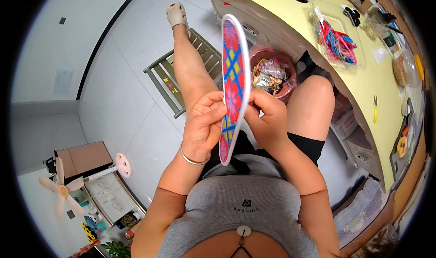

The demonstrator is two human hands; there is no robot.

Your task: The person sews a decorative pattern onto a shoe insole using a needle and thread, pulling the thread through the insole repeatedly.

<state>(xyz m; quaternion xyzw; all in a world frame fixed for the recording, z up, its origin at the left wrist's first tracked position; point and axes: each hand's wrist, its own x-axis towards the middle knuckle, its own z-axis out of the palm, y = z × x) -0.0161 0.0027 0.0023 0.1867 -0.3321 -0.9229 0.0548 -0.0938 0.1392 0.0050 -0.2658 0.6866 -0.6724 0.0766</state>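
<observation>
An embroidered insole [233, 78] stands on edge above my lap, nearly upright in view. Red flowers, blue lattice lines and yellow patches cover its face, and a white border runs round it. My left hand [203, 121] grips its left edge, thumb on the patterned face and fingers curled about the rim. Against the right edge, partly behind the insole, my right hand [271, 118] is closed with bent fingers. Whatever those fingertips pinch is hidden by the insole and the hand itself.
Right of me, a yellow-topped table [349, 87] carries a clear plastic tray [313, 19] with colourful thread skeins [337, 43], black scissors [352, 16] and a yellow cutter [375, 109]. A pink waste bin [291, 86] stands beside my knee. My left leg reaches over a slatted stool [156, 71].
</observation>
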